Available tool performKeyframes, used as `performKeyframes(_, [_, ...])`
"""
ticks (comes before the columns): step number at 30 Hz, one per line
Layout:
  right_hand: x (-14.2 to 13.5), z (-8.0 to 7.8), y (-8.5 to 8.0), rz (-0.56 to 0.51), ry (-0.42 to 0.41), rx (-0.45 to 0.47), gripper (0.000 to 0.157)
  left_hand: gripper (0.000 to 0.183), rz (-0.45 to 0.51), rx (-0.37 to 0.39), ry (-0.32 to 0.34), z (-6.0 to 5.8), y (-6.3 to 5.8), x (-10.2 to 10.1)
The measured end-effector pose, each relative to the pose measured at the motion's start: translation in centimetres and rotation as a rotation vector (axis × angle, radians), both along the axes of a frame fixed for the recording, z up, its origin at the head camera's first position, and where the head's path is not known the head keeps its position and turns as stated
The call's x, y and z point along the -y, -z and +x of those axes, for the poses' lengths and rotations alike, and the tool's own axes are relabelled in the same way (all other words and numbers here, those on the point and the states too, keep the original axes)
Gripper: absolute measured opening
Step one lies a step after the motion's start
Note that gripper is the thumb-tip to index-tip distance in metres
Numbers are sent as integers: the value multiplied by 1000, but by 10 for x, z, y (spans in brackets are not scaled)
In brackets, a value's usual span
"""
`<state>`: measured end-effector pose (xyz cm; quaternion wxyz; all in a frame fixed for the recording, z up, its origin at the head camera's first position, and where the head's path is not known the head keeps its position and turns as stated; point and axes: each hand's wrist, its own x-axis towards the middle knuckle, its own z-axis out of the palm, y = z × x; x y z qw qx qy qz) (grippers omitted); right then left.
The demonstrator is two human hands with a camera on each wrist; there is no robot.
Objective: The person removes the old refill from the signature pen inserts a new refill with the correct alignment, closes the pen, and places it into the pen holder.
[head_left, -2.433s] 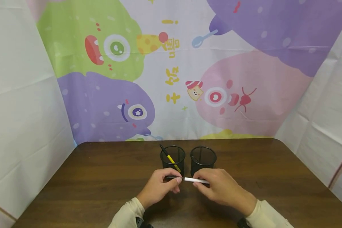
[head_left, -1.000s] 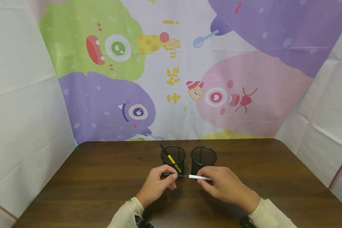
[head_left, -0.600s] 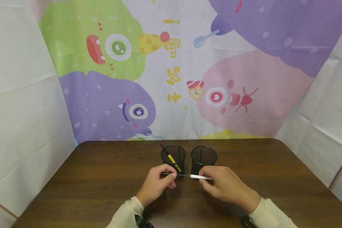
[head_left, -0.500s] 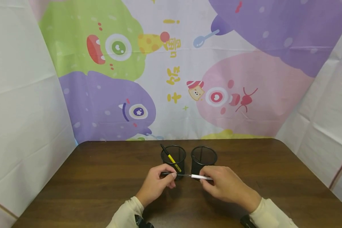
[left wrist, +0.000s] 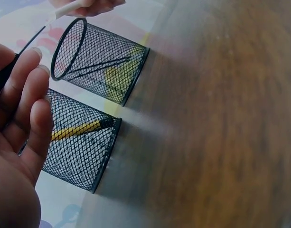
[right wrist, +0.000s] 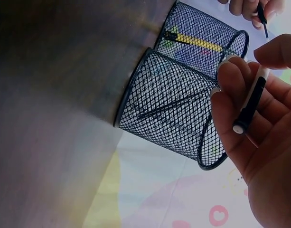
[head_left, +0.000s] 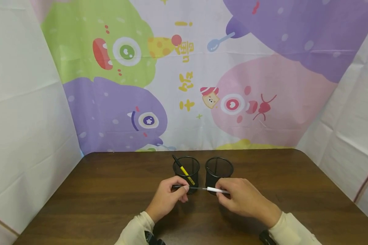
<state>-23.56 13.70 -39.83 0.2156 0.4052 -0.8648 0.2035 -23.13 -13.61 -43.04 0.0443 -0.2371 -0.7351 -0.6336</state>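
My left hand (head_left: 168, 198) pinches a slim black pen part (left wrist: 3, 80) between thumb and fingers. A thin dark rod (head_left: 198, 188) sticks out of it to the right. Opposite, my right hand (head_left: 245, 197) holds a white pen barrel (head_left: 213, 190) with a black section and a white end, best seen in the right wrist view. The rod's tip is at or close to the barrel's mouth; whether it is inside I cannot tell. Both hands are above the table, in front of two black mesh pen cups.
In the left cup (left wrist: 76, 159) leans a yellow pen (head_left: 185, 173) with a black end. The right cup (right wrist: 171, 107) contains something thin and dark. They stand side by side on the brown wooden table (head_left: 110, 190). A cartoon-printed cloth (head_left: 184, 132) hangs behind.
The black part and white barrel, close together at first, have drawn apart, exposing the thin rod between them. My right hand has shifted slightly right, my left slightly left. The cups stay put.
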Motion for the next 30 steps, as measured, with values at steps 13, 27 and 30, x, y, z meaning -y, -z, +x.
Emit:
performKeyframes(13, [-1,-1,2,14,19,-5,25,12,3,-7,-18,-1,2,1])
performKeyframes(27, [-4,-1,-1,124,72,105,23,12,0,-8,-19,-1,1,0])
performKeyframes(30, [-5,0,-2,158,82,159,21,12,3,-8,-18,-1,1,0])
